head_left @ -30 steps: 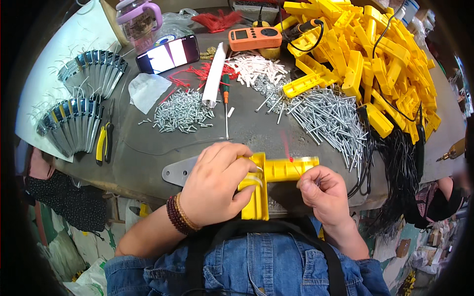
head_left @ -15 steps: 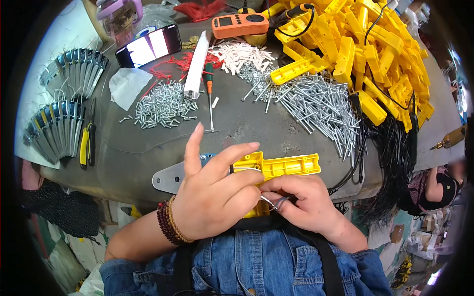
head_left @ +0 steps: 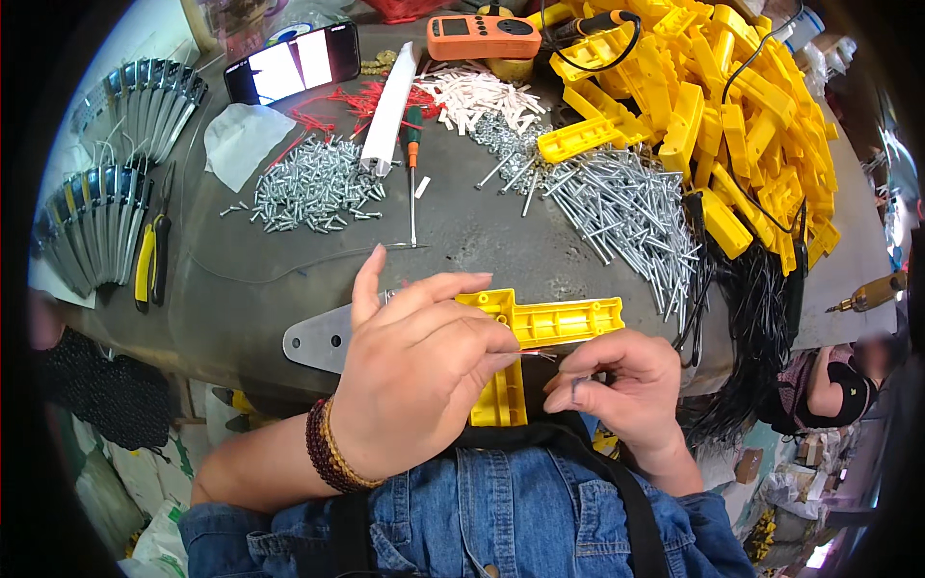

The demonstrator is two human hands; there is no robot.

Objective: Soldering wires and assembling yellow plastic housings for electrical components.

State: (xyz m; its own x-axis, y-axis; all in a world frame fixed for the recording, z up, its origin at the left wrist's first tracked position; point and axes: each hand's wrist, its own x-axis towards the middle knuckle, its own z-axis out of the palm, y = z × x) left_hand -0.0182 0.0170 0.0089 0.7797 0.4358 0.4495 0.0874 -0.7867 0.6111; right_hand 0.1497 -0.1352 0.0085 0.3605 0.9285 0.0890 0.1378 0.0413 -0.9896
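Note:
My left hand (head_left: 414, 385) pinches thin wires (head_left: 540, 354) between thumb and forefinger, their ends pointing right; its other fingers are raised. Just to the right, my right hand (head_left: 631, 385) is closed, thumb near forefinger. A small dark strip (head_left: 576, 389) shows at that thumb, too small to make out. Under and behind both hands lies a T-shaped yellow plastic housing (head_left: 568, 323), ribbed inside, one arm toward the right and one toward me. A grey metal plate with holes (head_left: 313, 342) sticks out left of my left hand, which hides its other end.
Screws (head_left: 318, 183), long bolts (head_left: 621, 217), white sleeves (head_left: 482, 96) and a screwdriver (head_left: 413, 173) lie farther back. Yellow housings (head_left: 723, 106) heap at right above black wires (head_left: 761, 289). Pliers (head_left: 152, 260) and metal blades (head_left: 96, 226) lie left. A phone (head_left: 294, 65) and an orange meter (head_left: 482, 37) stand behind.
My right hand has moved right, away from my left, and the wire ends now show between them. The view has shifted slightly.

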